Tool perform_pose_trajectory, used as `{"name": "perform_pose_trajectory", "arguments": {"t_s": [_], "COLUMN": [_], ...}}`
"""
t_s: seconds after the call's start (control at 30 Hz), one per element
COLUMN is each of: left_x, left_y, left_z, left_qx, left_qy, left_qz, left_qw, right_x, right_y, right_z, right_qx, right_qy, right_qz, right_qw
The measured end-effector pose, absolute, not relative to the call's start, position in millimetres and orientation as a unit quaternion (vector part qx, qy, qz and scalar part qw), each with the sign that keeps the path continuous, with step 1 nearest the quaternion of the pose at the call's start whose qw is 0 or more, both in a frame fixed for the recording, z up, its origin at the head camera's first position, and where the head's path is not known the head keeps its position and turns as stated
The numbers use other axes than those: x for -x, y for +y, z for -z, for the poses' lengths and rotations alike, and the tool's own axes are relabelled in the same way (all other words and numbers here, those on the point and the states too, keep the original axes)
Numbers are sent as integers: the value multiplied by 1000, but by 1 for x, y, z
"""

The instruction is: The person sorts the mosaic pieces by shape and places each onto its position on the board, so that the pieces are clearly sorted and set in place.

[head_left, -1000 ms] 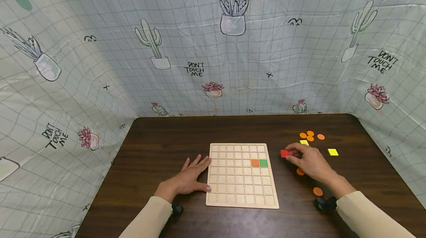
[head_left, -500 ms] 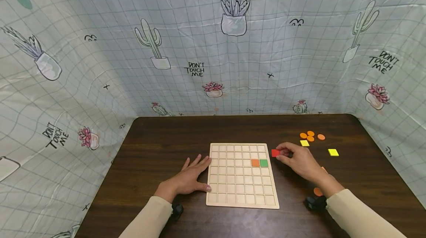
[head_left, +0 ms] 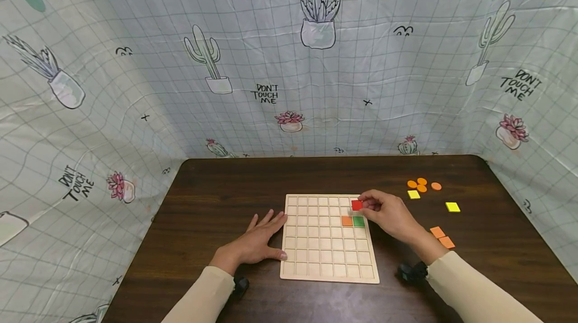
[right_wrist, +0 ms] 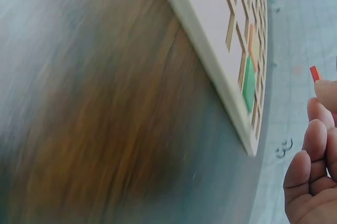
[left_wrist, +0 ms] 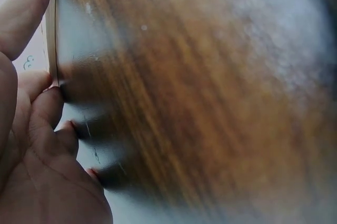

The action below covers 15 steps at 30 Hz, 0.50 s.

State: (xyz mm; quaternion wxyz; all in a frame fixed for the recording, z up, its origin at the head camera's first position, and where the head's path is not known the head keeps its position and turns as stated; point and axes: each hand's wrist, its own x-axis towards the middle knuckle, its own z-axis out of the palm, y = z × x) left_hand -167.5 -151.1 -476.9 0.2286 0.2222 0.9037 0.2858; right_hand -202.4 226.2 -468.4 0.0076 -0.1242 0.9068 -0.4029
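Note:
Between thumb and fingers my right hand [head_left: 389, 215] pinches a red square tile [head_left: 356, 205], over the right column of a light wooden grid board [head_left: 320, 248]. In the right wrist view the red tile [right_wrist: 315, 74] shows edge-on at the thumb tip, raised above the board. Just below it in the head view, a green square tile [head_left: 358, 221] sits in the right column, and an orange square tile [head_left: 346, 221] lies in the cell to its left. My left hand [head_left: 250, 247] rests with spread fingers against the board's left edge; its thumb [left_wrist: 23, 16] touches the edge.
Several orange round discs [head_left: 422, 185] lie at the back right of the dark wooden table [head_left: 226, 182]. Near them are two yellow square tiles [head_left: 452, 207]. Two orange square tiles [head_left: 441, 236] lie beside my right forearm. A patterned cloth [head_left: 289, 62] hangs behind and at both sides.
My right hand has carried the red tile leftward, from the table beside the board to above its right column. The left hand has stayed in place.

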Motion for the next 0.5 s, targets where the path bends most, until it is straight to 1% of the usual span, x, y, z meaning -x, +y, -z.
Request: {"name": "perform_pose_trajectory", "arguments": {"t_s": [0.17, 0.33, 0.5], "left_x": [167, 167, 167], "left_y": [-151, -151, -152], "left_z": [476, 476, 477], "left_qx": [-224, -222, -223], "left_qy": [904, 903, 904], "left_qz": [-284, -286, -285], "left_qw": [229, 229, 228], "right_x": [203, 202, 202], "right_y": [213, 201, 192], "right_z": [468, 470, 474], "right_qx": [135, 148, 143], "right_qy": [897, 889, 888], "right_qz": [422, 434, 437], "right_qw": [22, 23, 30]}}
